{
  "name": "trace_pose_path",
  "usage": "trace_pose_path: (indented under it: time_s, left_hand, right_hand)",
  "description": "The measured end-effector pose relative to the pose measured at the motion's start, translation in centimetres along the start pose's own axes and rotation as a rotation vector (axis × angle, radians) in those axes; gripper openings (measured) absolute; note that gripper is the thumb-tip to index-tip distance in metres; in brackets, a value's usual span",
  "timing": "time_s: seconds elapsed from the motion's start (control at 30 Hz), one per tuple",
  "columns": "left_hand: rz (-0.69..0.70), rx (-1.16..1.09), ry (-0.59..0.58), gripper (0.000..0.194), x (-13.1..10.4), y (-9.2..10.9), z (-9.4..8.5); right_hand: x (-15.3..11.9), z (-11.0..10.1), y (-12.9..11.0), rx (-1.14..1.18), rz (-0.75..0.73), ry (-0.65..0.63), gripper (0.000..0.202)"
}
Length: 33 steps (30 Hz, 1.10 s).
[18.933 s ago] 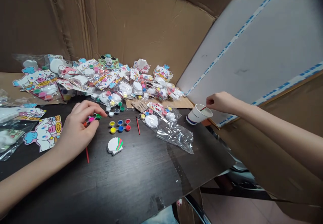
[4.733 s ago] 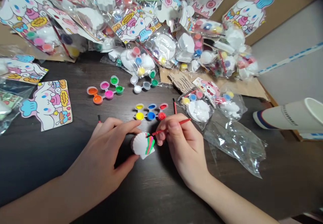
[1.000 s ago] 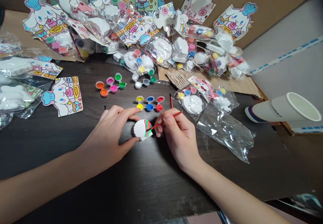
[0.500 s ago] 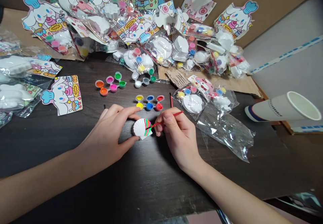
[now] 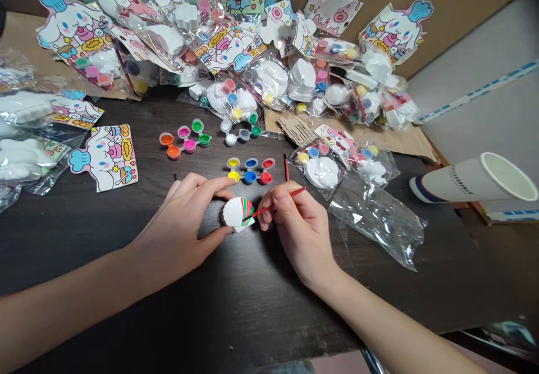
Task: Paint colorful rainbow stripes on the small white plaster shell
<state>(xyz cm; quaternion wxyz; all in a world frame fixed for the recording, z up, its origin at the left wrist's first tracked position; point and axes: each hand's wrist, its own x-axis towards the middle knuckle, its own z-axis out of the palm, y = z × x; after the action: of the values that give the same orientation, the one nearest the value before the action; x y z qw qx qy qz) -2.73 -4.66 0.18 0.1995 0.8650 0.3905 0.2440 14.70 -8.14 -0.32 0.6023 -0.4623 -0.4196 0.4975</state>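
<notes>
A white plaster seashell (image 5: 232,212) lies on the dark table, its right side striped in red, pink, orange and green. My left hand (image 5: 189,211) grips the shell's left edge between thumb and fingers. Pinched in my right hand (image 5: 295,222) is a thin red paintbrush (image 5: 263,211), its dark tip touching the shell near the coloured stripes. Just behind the shell stand open paint pots (image 5: 250,177) in yellow, blue and red. A second red brush (image 5: 287,167) lies beyond my right hand, partly hidden by it.
More open pots (image 5: 189,146) hold orange, pink and green; another strip (image 5: 243,135) has white, grey and dark green. Bagged plaster kits (image 5: 269,79) pile along the back. A paper cup (image 5: 467,180) stands at right, near a clear plastic bag (image 5: 379,222). A cartoon card (image 5: 110,158) lies left.
The brush tip has moved slightly down the shell, with my right hand shifting a little lower. My left hand and the shell keep their place.
</notes>
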Motion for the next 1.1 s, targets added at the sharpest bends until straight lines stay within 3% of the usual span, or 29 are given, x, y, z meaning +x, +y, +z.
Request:
trace_pose_path:
  time_s: [0.17, 0.27, 0.43, 0.77, 1.1]
  left_hand:
    - [0.010, 0.010, 0.005, 0.048, -0.06, -0.05, 0.00]
    - [0.017, 0.014, 0.010, 0.049, -0.05, 0.02, -0.01]
    - [0.010, 0.018, 0.011, 0.054, 0.08, 0.13, -0.07]
    - [-0.050, 0.010, -0.053, 0.067, -0.36, 0.29, 0.08]
    - [-0.066, 0.015, -0.060, 0.070, -0.28, 0.18, 0.07]
  right_hand:
    - [-0.12, -0.11, 0.01, -0.032, -0.033, -0.009, 0.026]
    - [-0.38, -0.26, -0.02, -0.110, -0.124, -0.049, 0.025]
    - [-0.64, -0.17, -0.15, -0.145, -0.282, 0.048, 0.020]
    - [0.18, 0.44, -0.33, 0.044, 0.061, 0.043, 0.026]
    - [0.32, 0.44, -0.22, -0.090, 0.004, -0.014, 0.026]
